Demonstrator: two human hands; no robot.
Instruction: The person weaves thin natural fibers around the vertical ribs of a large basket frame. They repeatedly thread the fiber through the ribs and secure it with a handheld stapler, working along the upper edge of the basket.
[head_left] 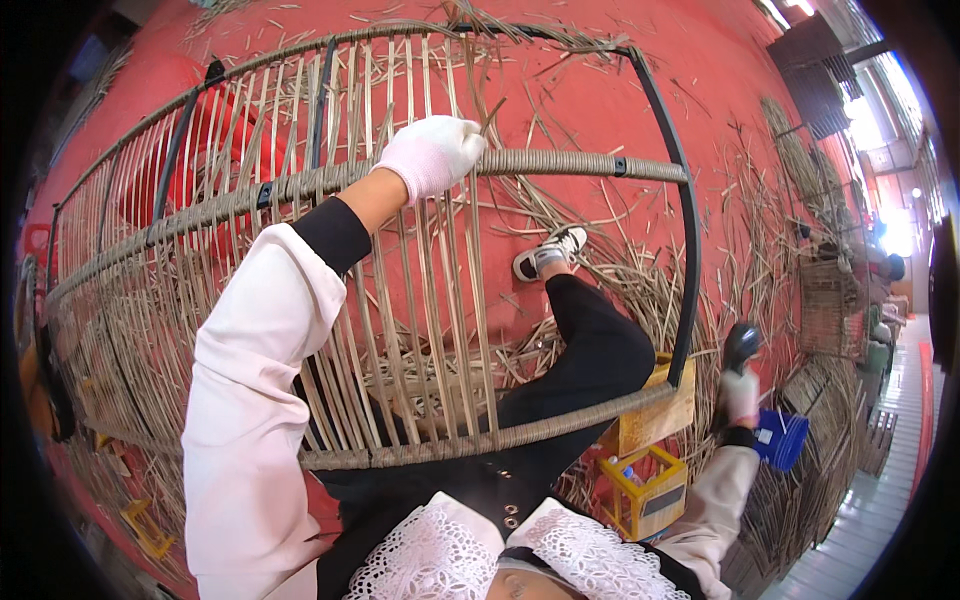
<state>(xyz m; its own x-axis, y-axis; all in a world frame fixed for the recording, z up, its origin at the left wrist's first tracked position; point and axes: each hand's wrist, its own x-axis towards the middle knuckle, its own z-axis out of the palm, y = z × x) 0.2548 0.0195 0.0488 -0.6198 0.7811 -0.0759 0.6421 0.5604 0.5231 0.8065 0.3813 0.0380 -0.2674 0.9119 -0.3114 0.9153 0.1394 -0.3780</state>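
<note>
A long black metal frame (688, 245) lies across my lap, its bars wrapped in tan cord and strung with rows of flat plant-fibre strips (385, 300). My left hand (435, 155), in a white and pink glove, is closed at the wrapped middle bar (560, 165). A short brown strip (493, 115) sticks up out of its fist. Off to the right, beyond the frame's end, my right hand (740, 393) is gloved too and closed around a black tool (742, 345) with a rounded end. Motion blur hides the tool's exact kind.
Loose strips (640, 280) litter the red floor (600, 120). By my right leg are a yellow crate (645, 495) with items inside and a wooden box (650, 415) under the frame's corner. A blue container (780, 438) stands near my right wrist. A person (885, 268) sits far right.
</note>
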